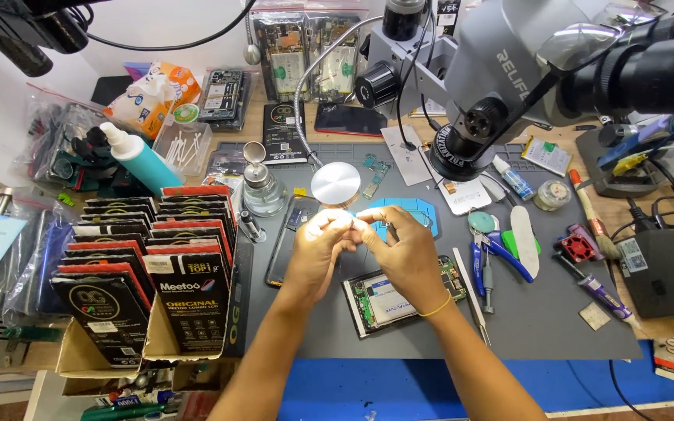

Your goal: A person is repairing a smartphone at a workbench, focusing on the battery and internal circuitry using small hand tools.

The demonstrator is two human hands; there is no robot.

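My left hand [317, 245] and my right hand [399, 245] meet fingertip to fingertip above a grey work mat [509, 327], under a bright lamp head [335, 184]. Both pinch something very small between them; glare hides what it is. Just below my right hand lies an opened phone [388, 300] with its battery and board showing. A dark phone screen [286, 242] lies left of my left hand. A blue holder [423, 214] sits just behind my fingers.
A microscope [493, 86] hangs over the mat's far side. Tweezers [471, 296], blue-handled pliers [501, 253], a brush [590, 218] and a screwdriver [602, 296] lie to the right. Boxes of packaged phone parts [150, 265] stand left; a glass dispenser bottle [263, 187] stands behind.
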